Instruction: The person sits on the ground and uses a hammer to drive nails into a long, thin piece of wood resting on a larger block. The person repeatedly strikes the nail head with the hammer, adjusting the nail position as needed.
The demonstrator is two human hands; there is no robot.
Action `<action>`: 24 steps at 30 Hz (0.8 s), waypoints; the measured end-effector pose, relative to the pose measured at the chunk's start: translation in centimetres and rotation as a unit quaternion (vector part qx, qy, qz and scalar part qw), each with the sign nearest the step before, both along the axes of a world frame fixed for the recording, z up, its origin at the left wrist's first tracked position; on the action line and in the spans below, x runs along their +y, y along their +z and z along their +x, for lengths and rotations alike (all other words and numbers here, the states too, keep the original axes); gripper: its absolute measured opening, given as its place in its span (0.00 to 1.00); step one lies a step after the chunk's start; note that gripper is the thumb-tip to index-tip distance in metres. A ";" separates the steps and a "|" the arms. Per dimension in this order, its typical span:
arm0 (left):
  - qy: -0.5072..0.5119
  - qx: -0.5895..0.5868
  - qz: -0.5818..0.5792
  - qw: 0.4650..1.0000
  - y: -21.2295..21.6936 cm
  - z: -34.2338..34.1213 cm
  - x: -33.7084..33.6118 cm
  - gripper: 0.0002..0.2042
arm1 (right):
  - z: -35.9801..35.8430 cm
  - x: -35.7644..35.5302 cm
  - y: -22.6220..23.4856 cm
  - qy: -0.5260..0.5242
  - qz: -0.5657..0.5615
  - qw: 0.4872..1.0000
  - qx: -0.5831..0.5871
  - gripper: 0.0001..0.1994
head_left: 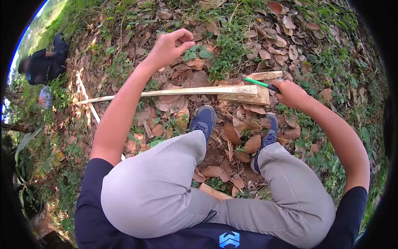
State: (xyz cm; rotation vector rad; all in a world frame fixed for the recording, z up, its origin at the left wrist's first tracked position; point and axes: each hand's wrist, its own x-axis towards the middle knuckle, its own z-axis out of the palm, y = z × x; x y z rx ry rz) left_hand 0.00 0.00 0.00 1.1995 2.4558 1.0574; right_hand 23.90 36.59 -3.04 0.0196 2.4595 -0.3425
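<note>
Camera: left head-worn fisheye | from: above the legs | faces: steeply down and forward, past hands to leafy ground | range: legs close, hands farther out, ground beyond

Ground: brown dry leaves scattered over soil, thickest toward the upper right, with low green weeds growing between them. Far left: a second person in dark clothing; posture unclear. Just beside that person, a blue-and-red object, kind indeterminate. Lower left margin: a broad yellow-green leaf.
</note>
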 end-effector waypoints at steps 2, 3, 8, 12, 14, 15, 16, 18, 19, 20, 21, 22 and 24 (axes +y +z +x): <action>0.015 -0.038 0.006 0.999 -1.7 3.2 1.3 0.12 | 2.3 -0.6 -1.7 -0.025 -0.045 0.999 0.010 0.17; 0.026 -0.008 0.037 0.999 -4.1 -0.3 2.4 0.12 | -2.9 1.1 -3.8 -0.024 -0.027 0.993 0.110 0.16; 0.042 -0.119 -0.011 0.992 -10.2 4.7 -1.4 0.12 | -0.1 -0.4 -4.4 -0.001 -0.021 0.999 0.035 0.19; 0.200 -0.120 0.048 0.971 -11.2 3.7 -5.4 0.10 | 0.9 -0.9 -2.1 -0.009 0.021 1.000 0.019 0.20; 0.252 -0.135 0.089 0.954 -11.9 3.4 -7.4 0.10 | 0.8 -1.1 -1.2 -0.022 0.012 1.000 -0.004 0.19; 0.258 -0.149 0.103 0.949 -12.2 3.6 -7.8 0.10 | 0.9 -0.9 -1.0 -0.026 0.005 1.000 -0.011 0.19; 0.263 -0.163 0.115 0.944 -12.6 3.7 -7.9 0.10 | 0.9 -0.6 -0.8 -0.029 -0.001 0.999 -0.018 0.18; 0.235 -0.205 0.126 0.942 -13.6 5.0 -6.6 0.11 | 0.3 -0.5 -0.2 -0.026 -0.002 0.998 -0.050 0.15; 0.222 -0.223 0.131 0.940 -14.2 5.6 -6.2 0.11 | -0.2 -0.6 0.2 -0.023 -0.004 0.998 -0.064 0.14; 0.207 -0.219 0.093 0.949 -15.0 6.2 -5.7 0.10 | -0.8 -0.6 0.4 -0.008 -0.011 0.998 -0.065 0.11; 0.176 -0.237 0.086 0.952 -15.5 7.0 -4.2 0.09 | -0.9 -0.1 0.2 0.000 0.007 0.999 -0.053 0.12; 0.149 -0.249 0.068 0.955 -15.6 8.0 -3.0 0.09 | -1.0 0.3 -0.3 0.010 0.023 0.999 -0.039 0.12; 0.089 -0.254 0.023 0.963 -15.5 9.9 -0.7 0.09 | -1.1 0.6 -0.5 0.012 0.055 0.998 -0.035 0.11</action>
